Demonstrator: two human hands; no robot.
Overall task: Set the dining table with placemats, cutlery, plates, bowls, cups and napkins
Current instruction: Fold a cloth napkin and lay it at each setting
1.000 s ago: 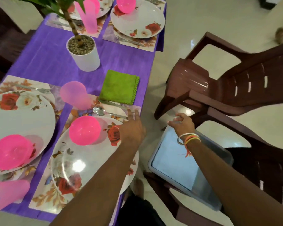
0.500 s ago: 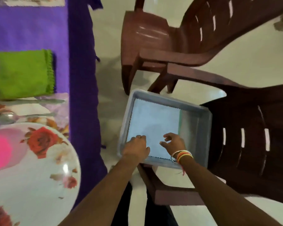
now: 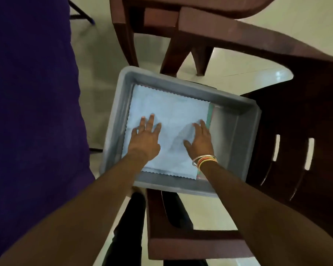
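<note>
A grey tray rests on a dark brown chair, though how it is borne underneath is hidden. On the tray's floor a pale blue napkin with a zigzag-cut edge lies spread flat. It reaches from the far wall to the near wall and sits close against the left wall, leaving a bare strip of grey floor along the right wall. Under its right edge a thin band of green cloth shows, and near the tray's near right corner a little pink cloth peeks out; whether these are more napkins cannot be told. Both hands lie on the blue napkin with nothing grasped. The left hand rests palm down toward the left side of the napkin, fingers straight and slightly spread, pointing at the far wall. The right hand rests palm down near the napkin's right edge, fingers straight and together, thumb out to the side; the cloth looks faintly rumpled between thumb and palm. The two hands are apart, with a stretch of napkin between them. Coloured bangles ring the right wrist. To the left of the tray hangs the purple tablecloth, its table top out of view. A second brown chair stands beyond the tray's far wall on the pale tiled floor.
</note>
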